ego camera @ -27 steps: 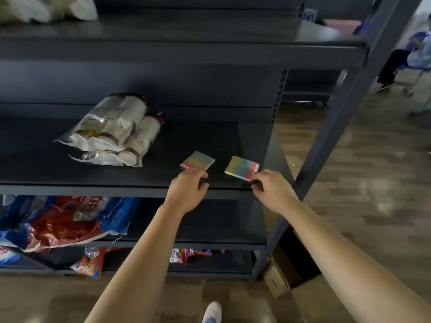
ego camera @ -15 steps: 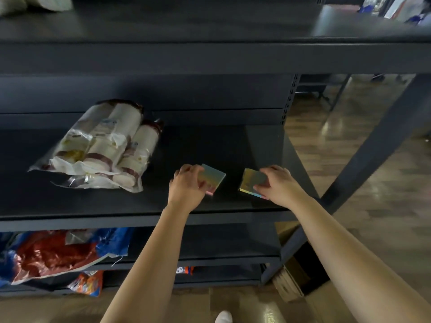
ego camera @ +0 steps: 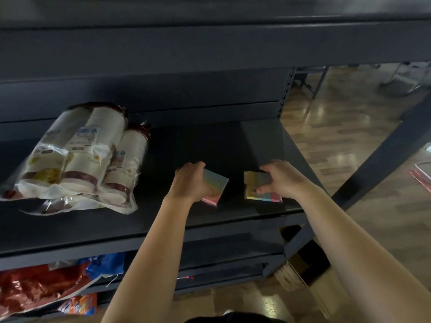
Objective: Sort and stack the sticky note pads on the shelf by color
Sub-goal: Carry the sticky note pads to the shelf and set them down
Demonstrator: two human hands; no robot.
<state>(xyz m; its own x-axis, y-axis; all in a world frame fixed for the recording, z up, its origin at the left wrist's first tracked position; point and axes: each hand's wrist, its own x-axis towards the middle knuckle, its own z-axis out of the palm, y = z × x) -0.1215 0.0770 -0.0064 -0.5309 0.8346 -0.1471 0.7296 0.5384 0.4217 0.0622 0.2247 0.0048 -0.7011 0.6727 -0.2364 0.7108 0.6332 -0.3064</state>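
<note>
Two multicoloured pads are held on the dark shelf [ego camera: 70,229], near its right end and close to the near edge. The left pad [ego camera: 215,186] is gripped by the left hand [ego camera: 190,183], whose fingers are curled over its left and far edges; the pad is tilted, with its blue-green face turned up and a pink edge showing at the near corner. The right pad [ego camera: 256,187] is gripped by the right hand [ego camera: 281,179], fingers over the far edge and thumb [ego camera: 262,190] pressed on the top; yellow, blue and pink bands are seen along its near side. The pads are near each other but not touching. A plastic-wrapped pack of cups [ego camera: 77,157] is laid on the same shelf, well to the left. Red and blue bags [ego camera: 46,283] are seen on the shelf below
</note>
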